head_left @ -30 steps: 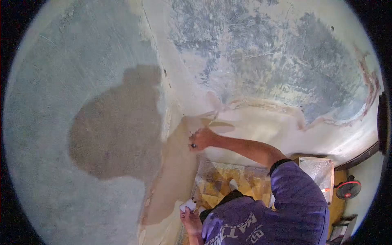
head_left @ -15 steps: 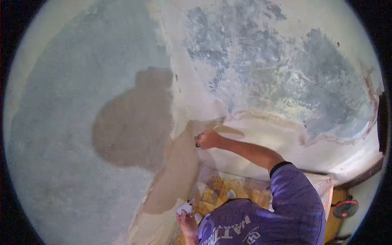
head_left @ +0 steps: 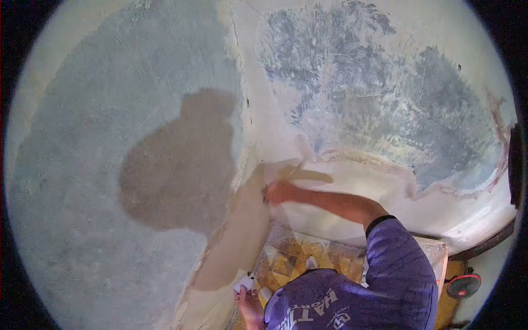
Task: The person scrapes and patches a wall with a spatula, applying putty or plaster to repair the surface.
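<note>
My right hand [head_left: 279,192] is stretched out to the wall corner and closed on a scraper [head_left: 297,167], whose thin blade lies against the fresh cream filler [head_left: 363,181] on the right wall. The hand is a little blurred. Low in the view, my left hand [head_left: 248,303] holds a small white object [head_left: 243,284] close to the foot of the wall; I cannot tell what it is. A purple sleeve [head_left: 399,258] and shirt fill the lower right.
The left wall [head_left: 82,137] is rough grey-green and carries my shadow [head_left: 176,165]. The right wall shows scraped blue patches [head_left: 374,93] above the filler. Below lie yellow patterned floor tiles [head_left: 291,258], a pale board [head_left: 440,253] and a small fan [head_left: 461,285].
My right hand has made a short stroke with the scraper near the corner and is now blurred. The left hand stays low with the white object. The view has shifted slightly.
</note>
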A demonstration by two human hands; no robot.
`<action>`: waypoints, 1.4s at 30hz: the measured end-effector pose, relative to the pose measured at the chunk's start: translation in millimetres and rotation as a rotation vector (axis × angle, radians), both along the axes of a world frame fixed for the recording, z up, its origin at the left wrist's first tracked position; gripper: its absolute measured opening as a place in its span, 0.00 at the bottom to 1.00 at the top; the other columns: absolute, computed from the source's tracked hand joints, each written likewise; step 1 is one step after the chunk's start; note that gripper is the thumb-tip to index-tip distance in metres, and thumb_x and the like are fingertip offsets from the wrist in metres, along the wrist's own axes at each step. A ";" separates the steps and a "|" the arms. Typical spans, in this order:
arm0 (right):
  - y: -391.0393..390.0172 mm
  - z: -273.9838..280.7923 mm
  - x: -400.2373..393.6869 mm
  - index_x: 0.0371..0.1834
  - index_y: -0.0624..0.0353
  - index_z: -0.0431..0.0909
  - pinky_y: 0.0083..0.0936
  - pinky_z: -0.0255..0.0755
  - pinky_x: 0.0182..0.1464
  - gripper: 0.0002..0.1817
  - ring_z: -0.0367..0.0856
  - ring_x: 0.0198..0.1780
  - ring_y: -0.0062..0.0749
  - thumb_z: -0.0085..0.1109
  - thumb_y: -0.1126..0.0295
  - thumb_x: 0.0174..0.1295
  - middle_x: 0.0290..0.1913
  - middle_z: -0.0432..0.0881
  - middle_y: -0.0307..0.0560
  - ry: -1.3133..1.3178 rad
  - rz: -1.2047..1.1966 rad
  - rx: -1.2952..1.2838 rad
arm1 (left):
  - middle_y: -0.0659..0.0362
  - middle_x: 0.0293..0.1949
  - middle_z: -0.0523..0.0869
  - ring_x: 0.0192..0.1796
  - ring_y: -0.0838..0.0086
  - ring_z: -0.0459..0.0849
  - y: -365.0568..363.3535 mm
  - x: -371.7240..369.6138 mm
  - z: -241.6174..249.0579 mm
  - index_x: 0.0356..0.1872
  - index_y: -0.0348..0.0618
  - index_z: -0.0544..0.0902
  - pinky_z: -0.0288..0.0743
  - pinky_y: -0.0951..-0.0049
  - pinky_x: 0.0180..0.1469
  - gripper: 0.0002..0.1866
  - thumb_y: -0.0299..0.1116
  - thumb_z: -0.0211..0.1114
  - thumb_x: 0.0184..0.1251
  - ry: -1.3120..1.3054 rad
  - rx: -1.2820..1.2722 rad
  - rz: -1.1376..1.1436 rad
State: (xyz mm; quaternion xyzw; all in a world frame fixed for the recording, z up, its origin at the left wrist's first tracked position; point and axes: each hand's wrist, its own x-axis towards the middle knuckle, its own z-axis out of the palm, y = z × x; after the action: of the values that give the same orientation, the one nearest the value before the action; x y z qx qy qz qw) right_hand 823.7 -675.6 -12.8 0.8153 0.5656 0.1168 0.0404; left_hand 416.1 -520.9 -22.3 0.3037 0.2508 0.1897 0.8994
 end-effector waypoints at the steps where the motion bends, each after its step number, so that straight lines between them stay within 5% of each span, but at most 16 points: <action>1: -5.9 -8.7 17.1 0.35 0.57 0.78 0.43 0.80 0.34 0.09 0.86 0.33 0.44 0.53 0.66 0.56 0.26 0.83 0.51 -0.037 -0.028 -0.020 | 0.62 0.47 0.83 0.47 0.78 0.81 5.7 -5.0 -10.9 0.50 0.47 0.74 0.73 0.75 0.39 0.11 0.33 0.60 0.70 -0.011 0.020 -0.005; 2: 2.1 -12.2 18.2 0.39 0.58 0.77 0.44 0.80 0.37 0.11 0.86 0.37 0.43 0.51 0.66 0.58 0.32 0.84 0.52 0.018 -0.087 -0.174 | 0.62 0.47 0.83 0.46 0.78 0.81 9.3 -6.8 -16.9 0.50 0.47 0.74 0.73 0.75 0.39 0.11 0.34 0.60 0.70 -0.028 0.039 -0.009; 5: 23.5 -3.0 -23.9 0.37 0.58 0.78 0.43 0.80 0.39 0.10 0.86 0.38 0.42 0.51 0.65 0.58 0.35 0.84 0.53 0.217 -0.111 -0.089 | 0.65 0.45 0.79 0.42 0.81 0.75 6.4 1.4 8.6 0.50 0.49 0.73 0.67 0.79 0.35 0.14 0.39 0.62 0.68 0.045 0.075 0.036; 6: 24.7 -24.6 -29.2 0.29 0.58 0.78 0.44 0.78 0.29 0.10 0.85 0.27 0.42 0.57 0.63 0.52 0.24 0.81 0.50 0.049 0.043 -0.025 | 0.65 0.46 0.79 0.42 0.81 0.75 6.4 4.4 5.5 0.50 0.49 0.73 0.67 0.79 0.35 0.14 0.40 0.62 0.68 0.041 0.074 0.041; 9: -5.4 -48.4 28.4 0.31 0.59 0.78 0.47 0.78 0.30 0.10 0.85 0.28 0.45 0.55 0.64 0.53 0.23 0.81 0.50 0.297 -0.335 -0.036 | 0.65 0.47 0.80 0.43 0.80 0.76 10.3 -3.2 -0.6 0.51 0.49 0.73 0.68 0.79 0.36 0.15 0.40 0.62 0.68 0.063 0.080 0.051; 10: -7.7 0.7 15.4 0.31 0.58 0.78 0.46 0.78 0.30 0.09 0.85 0.27 0.47 0.55 0.65 0.52 0.24 0.82 0.51 0.090 -0.029 0.074 | 0.65 0.47 0.80 0.43 0.80 0.76 9.8 -4.3 1.4 0.51 0.49 0.73 0.68 0.79 0.37 0.15 0.40 0.62 0.68 0.070 0.082 0.050; 14: 11.1 2.6 -3.8 0.31 0.60 0.80 0.47 0.79 0.37 0.09 0.85 0.32 0.48 0.55 0.67 0.54 0.28 0.84 0.54 0.217 -0.199 0.054 | 0.61 0.50 0.83 0.51 0.75 0.81 10.5 -4.0 -13.8 0.53 0.48 0.74 0.72 0.76 0.40 0.14 0.35 0.61 0.69 0.063 0.001 0.068; 19: -30.4 -80.0 85.2 0.30 0.59 0.79 0.47 0.79 0.37 0.08 0.85 0.33 0.50 0.52 0.68 0.56 0.27 0.83 0.54 0.413 -0.222 0.131 | 0.62 0.49 0.83 0.49 0.76 0.81 6.3 -2.3 3.1 0.53 0.49 0.74 0.71 0.77 0.38 0.14 0.33 0.62 0.68 0.018 0.022 0.050; 20: -36.4 -25.2 53.1 0.30 0.58 0.78 0.43 0.78 0.28 0.08 0.84 0.26 0.46 0.53 0.67 0.54 0.25 0.82 0.53 -0.034 -0.322 0.047 | 0.62 0.48 0.83 0.48 0.76 0.81 4.3 1.7 8.9 0.52 0.49 0.74 0.71 0.76 0.37 0.14 0.33 0.62 0.68 0.015 0.033 0.055; 23: -7.1 -0.5 -21.2 0.30 0.58 0.78 0.43 0.77 0.27 0.07 0.83 0.24 0.45 0.54 0.67 0.53 0.24 0.82 0.53 0.170 -0.190 0.039 | 0.62 0.48 0.81 0.41 0.81 0.78 9.1 0.8 -18.4 0.53 0.47 0.73 0.70 0.79 0.35 0.15 0.36 0.62 0.68 0.059 -0.026 0.038; 27: -25.5 0.0 10.2 0.32 0.60 0.77 0.46 0.77 0.28 0.08 0.84 0.26 0.47 0.52 0.68 0.53 0.25 0.82 0.53 0.065 -0.149 0.063 | 0.62 0.47 0.82 0.42 0.80 0.78 3.7 5.5 -9.9 0.52 0.48 0.74 0.70 0.78 0.35 0.14 0.35 0.61 0.69 0.027 -0.026 -0.003; 28: -23.8 7.1 16.7 0.32 0.60 0.77 0.47 0.77 0.29 0.08 0.85 0.28 0.46 0.52 0.68 0.53 0.26 0.82 0.53 0.188 -0.366 0.110 | 0.63 0.46 0.82 0.42 0.80 0.79 1.5 6.5 -2.8 0.52 0.48 0.74 0.70 0.77 0.35 0.13 0.34 0.61 0.69 0.008 -0.020 -0.008; 31: -9.4 23.6 -2.6 0.33 0.60 0.77 0.47 0.78 0.30 0.08 0.85 0.31 0.47 0.53 0.69 0.54 0.27 0.82 0.54 0.181 -0.298 0.044 | 0.63 0.47 0.83 0.43 0.79 0.80 8.0 8.5 0.8 0.52 0.48 0.74 0.71 0.76 0.36 0.12 0.34 0.60 0.70 0.031 0.014 0.002; 32: -7.8 15.5 -12.4 0.32 0.60 0.77 0.48 0.78 0.32 0.08 0.85 0.31 0.49 0.53 0.69 0.53 0.27 0.83 0.55 0.041 -0.063 0.000 | 0.63 0.48 0.83 0.44 0.79 0.80 7.2 10.3 -0.9 0.52 0.47 0.74 0.71 0.77 0.36 0.12 0.34 0.60 0.70 0.053 0.019 0.006; 39: -0.3 9.2 -8.9 0.27 0.59 0.76 0.42 0.77 0.25 0.07 0.83 0.23 0.47 0.56 0.67 0.48 0.21 0.80 0.51 0.158 -0.139 0.194 | 0.63 0.50 0.82 0.47 0.79 0.79 11.0 6.5 -9.4 0.53 0.47 0.74 0.71 0.79 0.37 0.13 0.34 0.60 0.70 0.012 0.042 -0.012; 42: -3.2 17.0 -25.9 0.26 0.59 0.75 0.42 0.77 0.26 0.07 0.83 0.23 0.47 0.57 0.67 0.47 0.20 0.79 0.52 0.221 -0.067 0.011 | 0.63 0.50 0.82 0.47 0.78 0.80 9.9 6.5 -13.2 0.53 0.48 0.74 0.71 0.79 0.37 0.13 0.34 0.59 0.70 0.003 0.019 -0.004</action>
State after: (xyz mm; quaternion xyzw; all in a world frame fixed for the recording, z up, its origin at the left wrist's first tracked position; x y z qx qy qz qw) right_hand 797.8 -678.7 4.1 0.8420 0.5382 0.0282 -0.0227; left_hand 422.6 -511.0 -35.5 0.3130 0.2499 0.1897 0.8964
